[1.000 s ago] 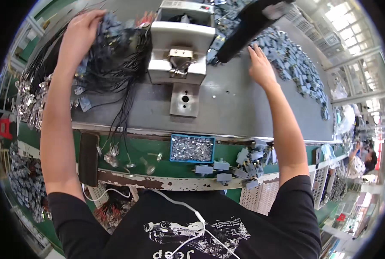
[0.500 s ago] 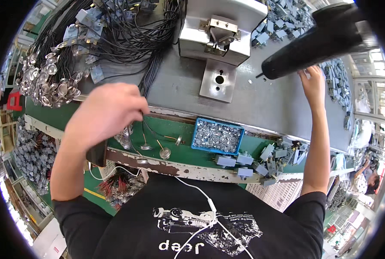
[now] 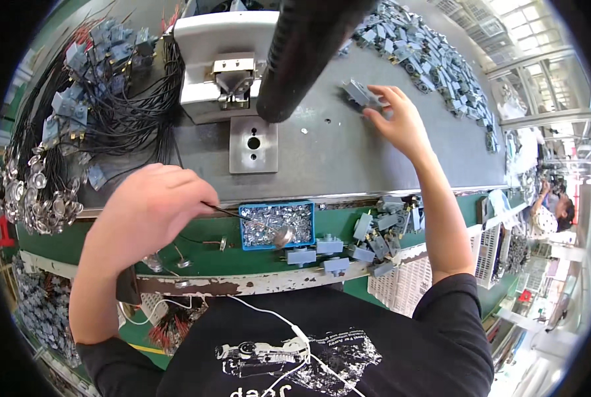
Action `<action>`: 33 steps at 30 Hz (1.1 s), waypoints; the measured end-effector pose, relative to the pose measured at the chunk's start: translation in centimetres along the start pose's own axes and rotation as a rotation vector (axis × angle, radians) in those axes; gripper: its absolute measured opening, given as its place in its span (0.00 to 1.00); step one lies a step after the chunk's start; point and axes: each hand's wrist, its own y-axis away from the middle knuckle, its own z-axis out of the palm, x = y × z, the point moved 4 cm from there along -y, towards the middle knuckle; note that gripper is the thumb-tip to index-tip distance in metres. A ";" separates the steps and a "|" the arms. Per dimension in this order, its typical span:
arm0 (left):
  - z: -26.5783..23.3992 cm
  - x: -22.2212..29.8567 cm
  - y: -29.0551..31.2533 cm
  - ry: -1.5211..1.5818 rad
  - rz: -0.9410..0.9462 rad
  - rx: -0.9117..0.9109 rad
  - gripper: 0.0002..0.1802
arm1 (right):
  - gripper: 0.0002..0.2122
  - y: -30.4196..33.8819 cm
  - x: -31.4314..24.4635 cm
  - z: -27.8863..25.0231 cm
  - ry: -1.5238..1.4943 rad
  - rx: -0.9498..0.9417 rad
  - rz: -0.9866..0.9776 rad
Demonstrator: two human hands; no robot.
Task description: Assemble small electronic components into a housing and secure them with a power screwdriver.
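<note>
My left hand [image 3: 156, 212] is closed in a pinch on a black wire [image 3: 224, 210]. The wire's round metal disc end [image 3: 283, 236] hangs over a blue tray [image 3: 243, 228] of small metal parts. Over the metal bench, my right hand [image 3: 401, 126] has its thumb and forefinger spread around the near end of a grey block [image 3: 357, 92]; no firm hold shows. Left of that block, a black cylindrical tool [image 3: 302, 59] hangs in front of a white press-like machine [image 3: 199, 59]. A steel plate with holes [image 3: 253, 159] lies before the machine.
Bundles of black wires [image 3: 136, 126] with grey blocks and metal discs [image 3: 37, 185] fill the left. A heap of grey blocks [image 3: 428, 59] covers the far right. More grey blocks [image 3: 375, 241] sit on the green ledge [image 3: 342, 218]. A person [image 3: 550, 212] is in the right background.
The view has shifted, so the bench appears farther left. My left hand has drawn one wired disc over the blue tray. My right hand has moved from behind the black tool to the grey block.
</note>
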 end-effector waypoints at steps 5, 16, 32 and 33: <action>1.0 0.3 -1.3 -0.011 0.069 -0.034 0.09 | 0.20 -1.4 -2.5 0.7 0.031 -0.012 -0.100; 2.0 0.0 0.2 -0.077 0.063 -0.045 0.08 | 0.26 1.6 -8.7 -0.3 -0.052 -0.063 -0.245; 2.1 -0.2 1.4 -0.089 0.091 -0.017 0.10 | 0.14 1.5 -15.2 5.6 -0.285 -0.178 -0.507; 2.1 -0.2 1.4 -0.084 0.095 -0.018 0.10 | 0.13 1.4 -15.7 5.8 -0.275 -0.171 -0.488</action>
